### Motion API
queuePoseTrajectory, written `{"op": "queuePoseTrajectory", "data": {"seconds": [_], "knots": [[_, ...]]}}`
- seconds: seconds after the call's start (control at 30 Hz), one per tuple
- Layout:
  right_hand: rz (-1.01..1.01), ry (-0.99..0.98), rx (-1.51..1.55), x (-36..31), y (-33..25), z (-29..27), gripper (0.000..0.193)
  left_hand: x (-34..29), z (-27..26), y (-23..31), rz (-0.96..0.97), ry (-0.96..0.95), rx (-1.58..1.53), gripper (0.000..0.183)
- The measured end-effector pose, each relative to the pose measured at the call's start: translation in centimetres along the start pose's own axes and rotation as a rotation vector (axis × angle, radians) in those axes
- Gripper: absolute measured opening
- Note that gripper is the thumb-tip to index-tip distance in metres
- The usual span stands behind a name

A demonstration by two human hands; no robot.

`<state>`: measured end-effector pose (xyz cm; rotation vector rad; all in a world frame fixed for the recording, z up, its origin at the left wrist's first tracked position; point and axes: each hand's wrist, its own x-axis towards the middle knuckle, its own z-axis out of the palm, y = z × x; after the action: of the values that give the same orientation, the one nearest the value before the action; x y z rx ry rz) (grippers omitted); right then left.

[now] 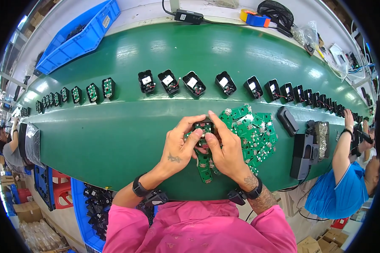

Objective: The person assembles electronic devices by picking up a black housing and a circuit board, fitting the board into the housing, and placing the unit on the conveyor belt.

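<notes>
Between my two hands is a small black plastic housing with a green circuit board (204,127) in its open top. My left hand (177,143) wraps its left side, with the thumb on the board. The right hand (226,148) grips the other side, its thumb also on the board. Fingers cover much of the housing. Beside my right hand lies a heap of loose green circuit boards (257,137). One more loose board (205,169) lies under my hands, partly covered by them.
Beyond my hands runs a row of open black housings (194,84) with white parts and wires; leftward ones (108,87) hold green boards. A blue bin (78,38) stands far left. A black case (287,121) and grey device (302,156) lie right, near a person in blue (337,189).
</notes>
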<state>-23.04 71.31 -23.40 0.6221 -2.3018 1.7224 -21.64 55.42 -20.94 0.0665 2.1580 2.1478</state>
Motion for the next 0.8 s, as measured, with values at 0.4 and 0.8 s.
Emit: {"op": "queuePoseTrajectory", "data": {"seconds": [0.4,0.8], "knots": [[0.109,-0.015,0.111,-0.1,0.2,0.7,0.043,-0.2,1.3,-0.7,0.017,0.063,-0.051,0.031],[-0.189,0.016,0.067,-0.5,1.0,0.0,0.039,-1.3,1.8,-1.5,0.395,0.092,0.185,0.028]]}}
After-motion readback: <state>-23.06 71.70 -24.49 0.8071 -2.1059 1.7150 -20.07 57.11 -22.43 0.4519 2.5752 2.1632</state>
